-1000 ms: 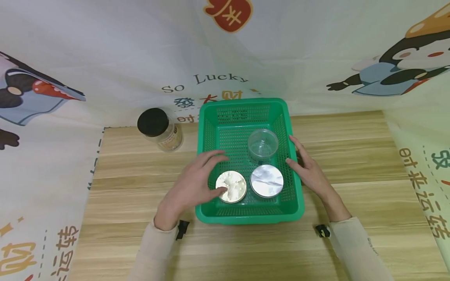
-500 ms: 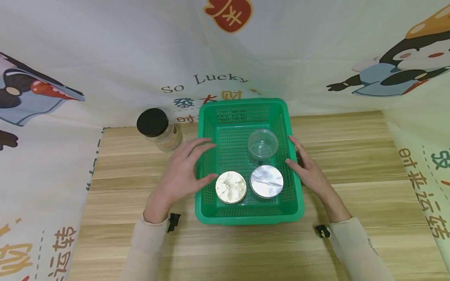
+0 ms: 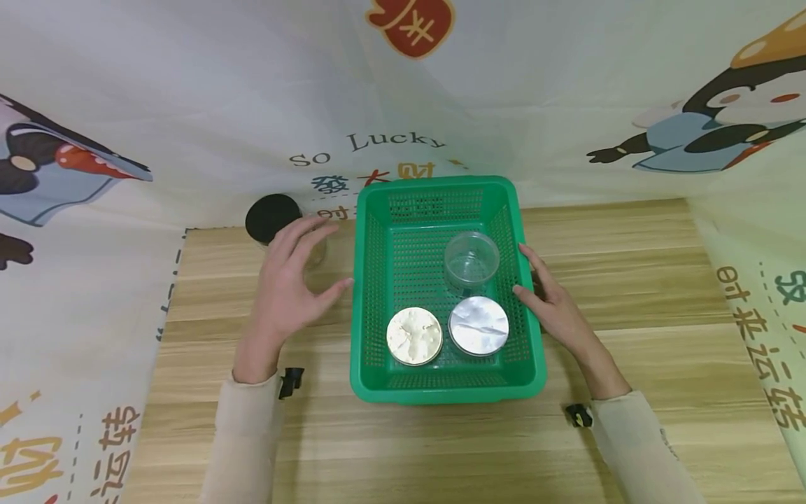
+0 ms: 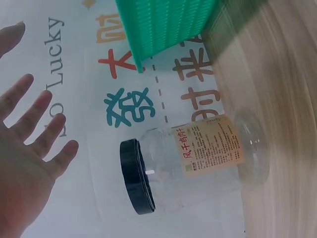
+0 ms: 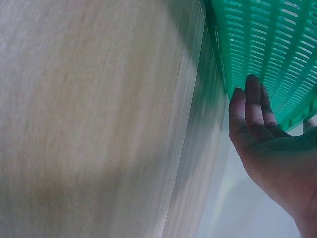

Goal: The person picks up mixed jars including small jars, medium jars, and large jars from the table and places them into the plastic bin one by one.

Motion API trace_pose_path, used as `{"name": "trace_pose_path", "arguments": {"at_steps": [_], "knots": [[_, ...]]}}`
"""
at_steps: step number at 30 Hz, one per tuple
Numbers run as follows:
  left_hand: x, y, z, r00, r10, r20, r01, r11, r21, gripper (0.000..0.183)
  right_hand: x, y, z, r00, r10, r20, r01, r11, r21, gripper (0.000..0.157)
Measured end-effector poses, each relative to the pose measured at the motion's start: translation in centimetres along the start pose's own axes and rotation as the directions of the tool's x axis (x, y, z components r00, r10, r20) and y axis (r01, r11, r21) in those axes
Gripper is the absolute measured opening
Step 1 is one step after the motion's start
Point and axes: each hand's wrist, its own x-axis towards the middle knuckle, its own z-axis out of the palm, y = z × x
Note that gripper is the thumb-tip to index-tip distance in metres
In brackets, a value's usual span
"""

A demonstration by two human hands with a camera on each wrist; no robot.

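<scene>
My left hand (image 3: 283, 294) hovers over the table left of the green plastic basket (image 3: 441, 393), fingers spread and holding nothing. Just beyond it stands a clear jar (image 4: 195, 158) with a black lid (image 3: 272, 217); the hand partly covers the jar in the head view. In the left wrist view, the fingers are apart from the jar. My right hand (image 3: 557, 311) holds the basket's right rim, thumb over the edge and fingers along the outer wall. Inside the basket are a gold-topped round container (image 3: 414, 337), a silver-topped one (image 3: 478, 326) and a clear round tub (image 3: 471, 262).
The wooden table (image 3: 441, 455) meets a white printed cloth (image 3: 252, 105) at the back and sides. The basket's far edge is close to the back cloth. Small black pieces (image 3: 578, 416) show beside both wrists.
My left hand has moved from above the gold-topped container, out of the basket and leftward to the jar. The right hand, basket and its contents stay where they were.
</scene>
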Motion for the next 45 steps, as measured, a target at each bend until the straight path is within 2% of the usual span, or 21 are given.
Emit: {"name": "trace_pose_path", "arguments": {"at_steps": [5,11,20,33,37,45], "knots": [[-0.3,-0.7,-0.6,1.0,-0.008,-0.016,0.009,1.0,0.016,0.071,0.1,-0.1,0.3,1.0,-0.002,0.005,0.002,1.0,0.007,0.066],[-0.6,-1.9,-1.1,0.994,-0.034,-0.1,0.037,0.999,0.034,0.067,0.2,-0.2,0.4,1.0,-0.011,0.018,0.011,1.0,0.018,0.066],[-0.3,-4.2,-1.1,0.985,-0.072,-0.155,0.073,0.997,0.005,0.059,-0.3,0.0,-0.1,1.0,-0.005,0.003,0.005,1.0,-0.005,0.067],[-0.8,-6.2,-1.8,0.961,-0.211,-0.18,0.217,0.976,0.012,0.054,0.0,0.1,0.0,1.0,-0.009,0.003,0.009,1.0,0.009,0.067],[-0.8,-6.9,-2.2,0.945,-0.274,-0.179,0.28,0.96,0.01,0.053,0.0,-0.1,0.0,1.0,-0.012,0.002,0.012,1.0,0.013,0.067],[-0.5,-7.8,-2.4,0.932,-0.319,-0.17,0.325,0.946,0.005,0.054,0.0,-0.2,0.0,1.0,-0.006,0.005,0.006,1.0,0.017,0.067]]}}
